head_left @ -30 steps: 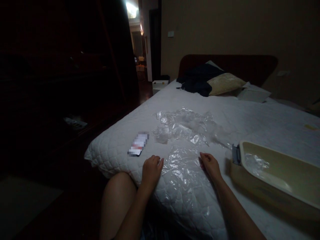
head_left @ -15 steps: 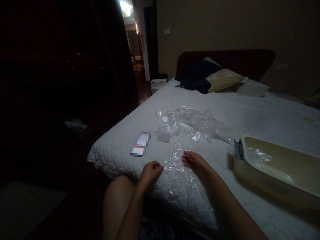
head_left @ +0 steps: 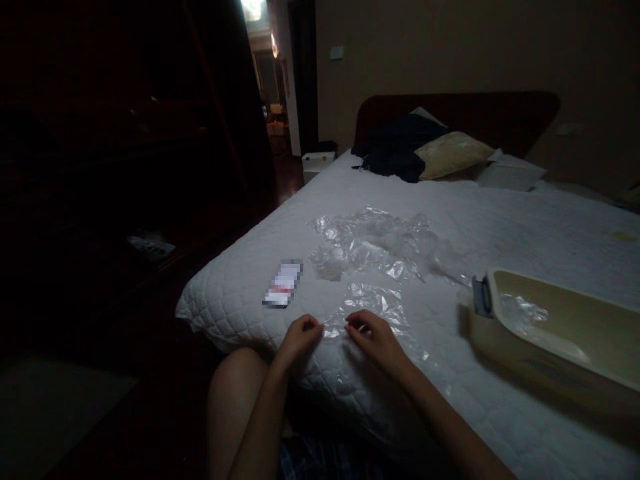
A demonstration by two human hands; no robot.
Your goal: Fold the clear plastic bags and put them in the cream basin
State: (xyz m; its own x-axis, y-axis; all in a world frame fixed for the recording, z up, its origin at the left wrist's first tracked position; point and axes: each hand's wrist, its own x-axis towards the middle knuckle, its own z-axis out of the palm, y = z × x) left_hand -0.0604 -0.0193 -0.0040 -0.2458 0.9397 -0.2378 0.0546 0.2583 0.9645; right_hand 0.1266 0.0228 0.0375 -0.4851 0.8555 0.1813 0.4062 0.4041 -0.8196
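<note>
A clear plastic bag [head_left: 377, 303] lies flat on the near corner of the white quilted bed [head_left: 500, 227]. My left hand [head_left: 299, 338] pinches the bag's left edge with curled fingers. My right hand [head_left: 376, 339] is closed on the same bag a short way to the right, fingers bent over the plastic. Both hands sit close together near the mattress edge, above my bare knee.
A heap of crumpled clear plastic bags [head_left: 370, 243] lies further up the bed. A phone [head_left: 283, 284] rests left of the hands. A beige plastic basin [head_left: 560, 333] holding some plastic stands at the right. Pillows and dark clothing [head_left: 400, 150] are by the headboard. The floor at left is dark.
My right hand moved left across the bag, from its right edge to close beside my left hand, gathering the plastic. My left hand went from flat to a pinch.
</note>
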